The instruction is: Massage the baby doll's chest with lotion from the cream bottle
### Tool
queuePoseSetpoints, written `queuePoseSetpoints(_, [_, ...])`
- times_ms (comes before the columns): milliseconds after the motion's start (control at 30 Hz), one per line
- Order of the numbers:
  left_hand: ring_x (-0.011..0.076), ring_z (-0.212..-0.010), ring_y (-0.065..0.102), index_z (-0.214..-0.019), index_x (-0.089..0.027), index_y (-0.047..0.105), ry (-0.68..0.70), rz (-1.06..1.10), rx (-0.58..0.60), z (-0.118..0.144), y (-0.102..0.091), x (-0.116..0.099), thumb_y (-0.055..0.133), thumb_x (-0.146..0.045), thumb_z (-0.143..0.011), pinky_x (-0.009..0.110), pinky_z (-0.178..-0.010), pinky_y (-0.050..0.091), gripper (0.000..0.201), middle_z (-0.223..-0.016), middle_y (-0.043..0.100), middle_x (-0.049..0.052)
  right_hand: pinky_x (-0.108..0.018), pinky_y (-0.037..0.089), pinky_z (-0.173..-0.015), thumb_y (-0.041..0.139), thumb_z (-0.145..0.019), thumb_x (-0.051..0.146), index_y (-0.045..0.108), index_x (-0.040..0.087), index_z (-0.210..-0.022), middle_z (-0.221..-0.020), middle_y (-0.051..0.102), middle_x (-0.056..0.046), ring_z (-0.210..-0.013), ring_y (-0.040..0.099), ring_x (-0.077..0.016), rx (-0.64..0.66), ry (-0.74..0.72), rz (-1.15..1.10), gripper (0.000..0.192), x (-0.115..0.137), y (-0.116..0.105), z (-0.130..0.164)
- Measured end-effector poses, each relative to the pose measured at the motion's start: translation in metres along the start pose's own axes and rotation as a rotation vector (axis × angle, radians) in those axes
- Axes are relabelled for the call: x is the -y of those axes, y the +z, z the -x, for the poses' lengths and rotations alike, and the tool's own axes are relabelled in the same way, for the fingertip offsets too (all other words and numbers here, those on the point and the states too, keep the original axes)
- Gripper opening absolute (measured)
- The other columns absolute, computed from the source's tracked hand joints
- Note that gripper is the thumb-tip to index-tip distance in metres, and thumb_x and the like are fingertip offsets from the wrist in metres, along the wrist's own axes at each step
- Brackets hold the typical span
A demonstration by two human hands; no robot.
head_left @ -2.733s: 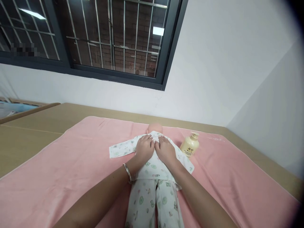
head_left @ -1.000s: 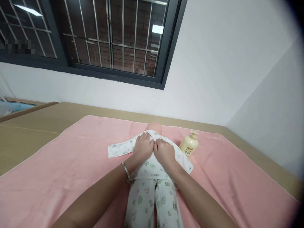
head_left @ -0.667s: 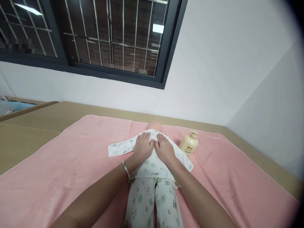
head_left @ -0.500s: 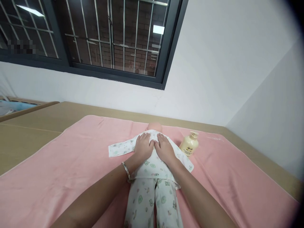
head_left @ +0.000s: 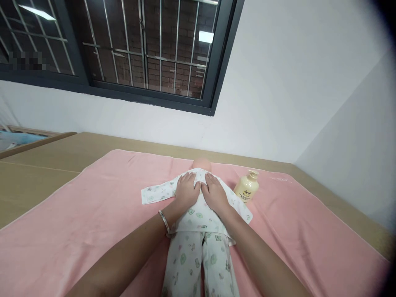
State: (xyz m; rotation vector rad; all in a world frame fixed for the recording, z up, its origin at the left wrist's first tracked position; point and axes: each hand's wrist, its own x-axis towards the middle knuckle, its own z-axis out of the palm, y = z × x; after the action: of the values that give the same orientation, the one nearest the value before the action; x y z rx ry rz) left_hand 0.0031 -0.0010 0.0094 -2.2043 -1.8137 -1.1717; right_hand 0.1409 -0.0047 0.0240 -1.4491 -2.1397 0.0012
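Observation:
A baby doll lies on a pink cloth (head_left: 102, 206), its bald head (head_left: 201, 164) at the far end. It wears a white patterned top (head_left: 198, 220) and matching trousers (head_left: 185, 260). My left hand (head_left: 187, 192) rests flat on the upper part of the top, fingers stretched out toward the head. Beside it, my right hand (head_left: 214, 193) lies flat in the same way, and the two thumbs nearly meet in the middle. One sleeve spreads out to the left; the other slopes down to the right, under my right forearm. Neither hand grips anything.
A pale yellow pump bottle (head_left: 247, 186) stands on the cloth to the right of the doll. The cloth covers a wooden surface (head_left: 40, 159) against a white wall. Above is a dark-framed window (head_left: 148, 49) with metal bars. Something light blue (head_left: 23, 137) lies beyond a wooden edge at far left.

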Motion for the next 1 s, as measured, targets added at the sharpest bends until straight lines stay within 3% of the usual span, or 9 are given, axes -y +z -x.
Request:
queuePoseSetpoints(267, [0.0262, -0.090, 0.061, -0.086, -0.015, 0.064, 0.112, -0.145, -0.016, 0.000, -0.011, -0.005, 0.044, -0.022, -0.089, 0.041, -0.085, 0.046, 0.021, -0.089, 0.068, 0.011, -0.039, 0.025, -0.115, 0.032, -0.098, 0.028, 0.047, 0.001, -0.137, -0.143, 0.047, -0.019, -0.136, 0.039, -0.0254, 0.009, -0.014, 0.017, 0.050, 0.003, -0.002, 0.000])
queuePoseSetpoints(633, [0.0235, -0.076, 0.059, -0.072, -0.019, 0.060, 0.268, -0.285, -0.112, 0.006, -0.011, -0.003, 0.044, -0.017, -0.091, 0.039, -0.073, 0.045, 0.025, -0.074, 0.064, 0.008, -0.040, 0.030, -0.112, 0.037, -0.097, 0.028, 0.053, 0.006, -0.133, -0.139, 0.053, -0.017, -0.132, 0.045, -0.0253, -0.048, -0.030, -0.015, 0.045, 0.001, 0.003, 0.000])
queuePoseSetpoints(867, [0.0236, -0.076, 0.060, -0.074, -0.018, 0.060, 0.166, -0.280, -0.127, 0.010, -0.014, -0.008, 0.042, -0.020, -0.093, 0.038, -0.070, 0.046, 0.026, -0.074, 0.064, 0.008, -0.029, 0.041, -0.094, 0.041, -0.097, 0.028, 0.069, 0.018, -0.101, -0.110, 0.070, -0.008, -0.107, 0.062, -0.0213, -0.109, -0.011, 0.062, 0.030, 0.012, -0.008, 0.006])
queuePoseSetpoints(1000, [0.0254, -0.092, 0.063, -0.092, -0.017, 0.064, 0.070, -0.204, -0.099, 0.011, -0.012, -0.007, 0.042, -0.021, -0.092, 0.040, -0.080, 0.050, 0.023, -0.093, 0.069, 0.010, -0.026, 0.043, -0.074, 0.045, -0.096, 0.030, 0.068, 0.021, -0.087, -0.094, 0.072, -0.006, -0.088, 0.066, -0.0200, -0.087, 0.052, 0.129, 0.027, 0.019, -0.014, 0.008])
